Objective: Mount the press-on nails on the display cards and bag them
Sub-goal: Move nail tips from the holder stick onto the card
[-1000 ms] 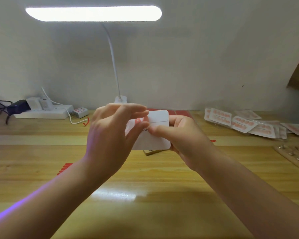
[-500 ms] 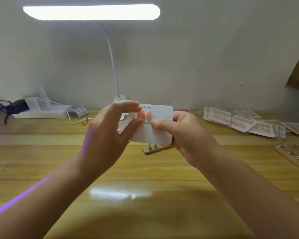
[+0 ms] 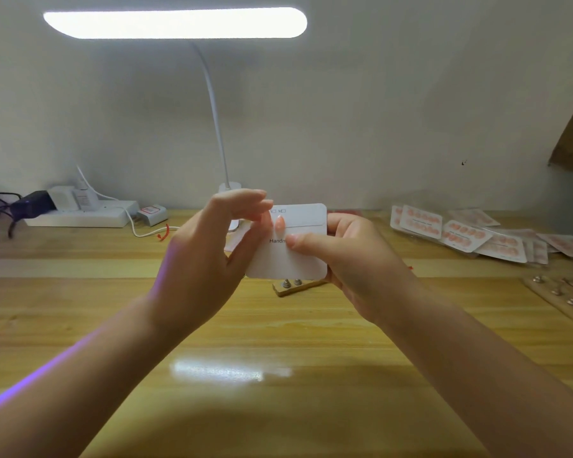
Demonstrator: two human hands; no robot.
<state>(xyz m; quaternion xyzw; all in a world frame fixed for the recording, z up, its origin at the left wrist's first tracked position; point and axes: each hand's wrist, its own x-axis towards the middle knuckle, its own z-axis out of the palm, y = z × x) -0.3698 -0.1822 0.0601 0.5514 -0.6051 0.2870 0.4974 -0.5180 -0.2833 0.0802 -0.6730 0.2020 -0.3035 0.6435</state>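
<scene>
A white display card (image 3: 298,259) with printed text is held upright above the wooden table, in the middle of the view. My right hand (image 3: 351,259) grips its right side, thumb across the front. A pink press-on nail (image 3: 280,224) sits on the card near its top left. My left hand (image 3: 209,256) is at the card's left edge, thumb and fingers curled toward that nail; whether they pinch it is hidden. Finished cards in clear bags (image 3: 467,234) lie at the back right.
A small wooden block with metal pegs (image 3: 293,286) lies under the card. A longer peg board (image 3: 563,295) sits at the right edge. A desk lamp (image 3: 219,127) stands behind. A power strip with plugs (image 3: 76,214) is at the back left.
Both hands have lifted the card a little higher and tilted it more toward me. A pink nail now shows on its upper left, and the peg block under it is uncovered.
</scene>
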